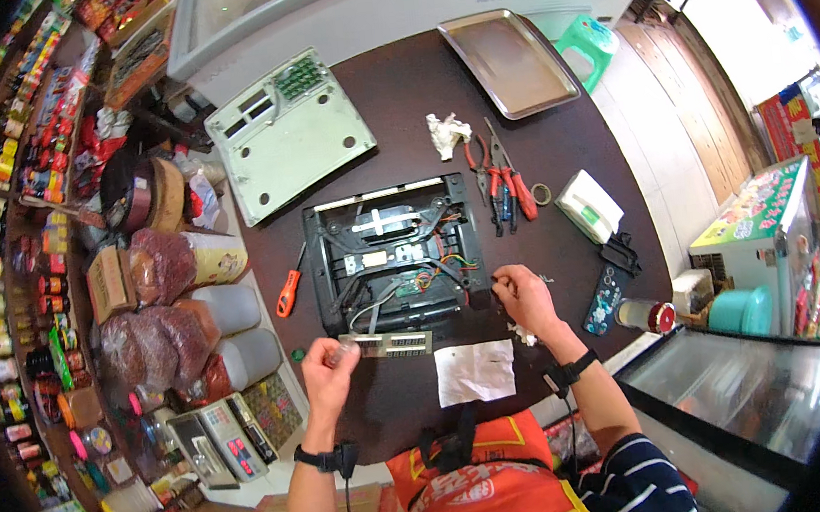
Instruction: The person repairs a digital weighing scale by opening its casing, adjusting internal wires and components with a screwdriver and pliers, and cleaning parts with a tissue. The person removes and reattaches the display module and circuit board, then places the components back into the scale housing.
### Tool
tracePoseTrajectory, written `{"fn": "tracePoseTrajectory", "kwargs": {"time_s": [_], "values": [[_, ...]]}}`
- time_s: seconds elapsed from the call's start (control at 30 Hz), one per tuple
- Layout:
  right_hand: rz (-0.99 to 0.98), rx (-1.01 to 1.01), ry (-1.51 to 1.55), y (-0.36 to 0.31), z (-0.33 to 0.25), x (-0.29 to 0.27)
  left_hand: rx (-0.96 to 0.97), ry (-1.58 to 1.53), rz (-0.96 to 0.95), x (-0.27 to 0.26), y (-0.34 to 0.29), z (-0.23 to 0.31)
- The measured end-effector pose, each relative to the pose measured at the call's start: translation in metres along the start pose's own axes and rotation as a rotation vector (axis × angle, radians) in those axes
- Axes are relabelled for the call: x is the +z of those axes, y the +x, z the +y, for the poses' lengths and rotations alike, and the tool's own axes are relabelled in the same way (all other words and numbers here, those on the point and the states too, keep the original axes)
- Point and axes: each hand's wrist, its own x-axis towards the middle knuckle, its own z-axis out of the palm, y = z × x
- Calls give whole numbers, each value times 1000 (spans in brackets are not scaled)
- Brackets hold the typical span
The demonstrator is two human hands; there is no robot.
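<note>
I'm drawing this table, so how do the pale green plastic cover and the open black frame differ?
The pale green plastic cover is turned slantwise; the open black frame is nearly straight. The cover shows round spots, the frame coloured wires. The cover lies far from the right hand; the frame is beside it. Both lie on the dark table.

- The head camera looked steeply down from above the apron point(482, 469).
- It faced the opened black device point(393, 257), fairly near.
- Its fisheye reached the white freezer point(398, 11).
</note>
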Motion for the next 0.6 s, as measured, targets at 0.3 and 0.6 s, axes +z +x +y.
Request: {"fn": "tracePoseTrajectory", "kwargs": {"time_s": [0.3, 0.6], "values": [[-83, 242, 483, 34, -3, 65, -130, 477, 177, -32, 77, -71], [69, 365, 467, 39, -23, 72, -217, 121, 91, -16, 76, -65]]}}
